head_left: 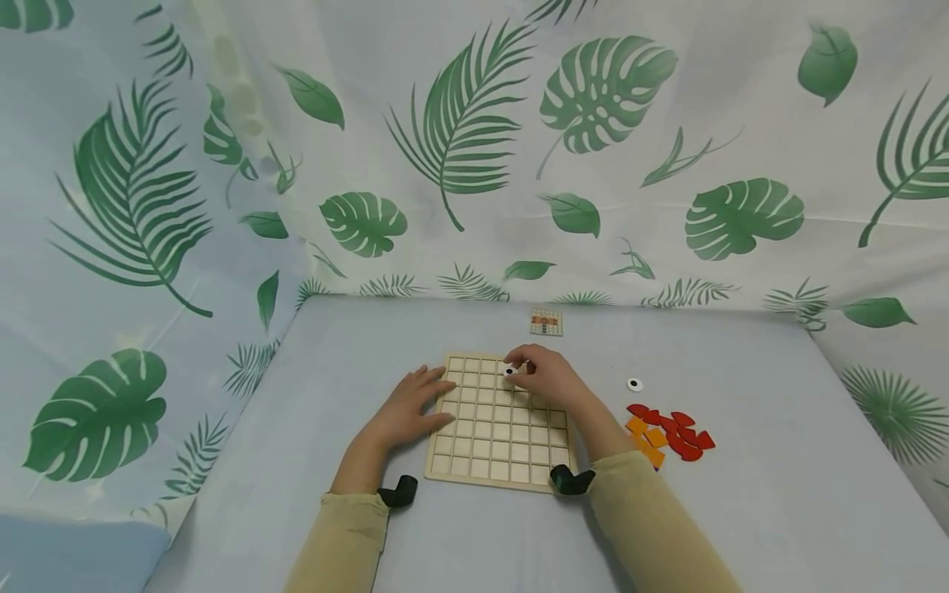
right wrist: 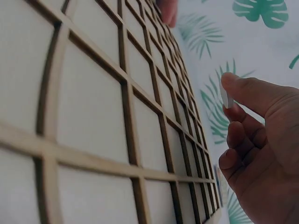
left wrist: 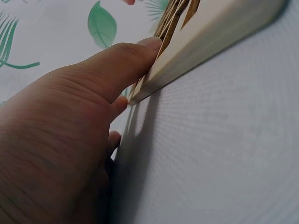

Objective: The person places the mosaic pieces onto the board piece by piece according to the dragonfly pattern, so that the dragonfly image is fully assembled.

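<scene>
A wooden grid board (head_left: 480, 430) with square cells lies on the table. My left hand (head_left: 406, 409) rests at its left edge with fingers spread; in the left wrist view the thumb (left wrist: 126, 60) lies over the rim. Over the board's far part, my right hand (head_left: 547, 375) pinches a small white round piece with a black dot (head_left: 509, 371), like an eye. The right wrist view shows this piece (right wrist: 226, 95) edge-on between thumb and fingertips, held above the cells. A matching white eye piece (head_left: 634, 385) lies on the table to the right.
Red pieces (head_left: 688, 435) and orange squares (head_left: 656, 437) lie in a loose pile right of the board, close to the right forearm. Behind the board is a small card (head_left: 546, 322) with a coloured grid picture. A leaf-patterned curtain (head_left: 474, 148) encloses the table's back and sides.
</scene>
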Available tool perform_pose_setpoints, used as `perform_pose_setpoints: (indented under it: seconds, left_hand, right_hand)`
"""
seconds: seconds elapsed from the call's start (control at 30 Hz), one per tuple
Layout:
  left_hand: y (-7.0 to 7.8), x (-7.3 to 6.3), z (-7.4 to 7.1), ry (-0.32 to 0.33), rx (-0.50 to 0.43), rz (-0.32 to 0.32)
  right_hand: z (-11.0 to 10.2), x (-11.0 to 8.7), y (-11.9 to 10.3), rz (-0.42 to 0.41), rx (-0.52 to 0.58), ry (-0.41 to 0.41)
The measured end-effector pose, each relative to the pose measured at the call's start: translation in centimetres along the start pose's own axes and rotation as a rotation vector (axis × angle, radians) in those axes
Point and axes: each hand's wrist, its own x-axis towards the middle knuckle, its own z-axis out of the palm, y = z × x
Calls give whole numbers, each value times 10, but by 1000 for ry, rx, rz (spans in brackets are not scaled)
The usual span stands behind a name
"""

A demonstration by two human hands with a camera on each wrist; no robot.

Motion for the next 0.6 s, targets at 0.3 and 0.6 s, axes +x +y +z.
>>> perform_pose_setpoints:
  seconds: [0.3, 0.6]
  left_hand:
    - [2, -1, -2, 3, 5, -17]
    - [-1, -1, 0, -5, 10, -11]
  right_hand:
    - [20, 8, -12, 25, 44, -5]
    - [36, 14, -13, 64, 26, 18]
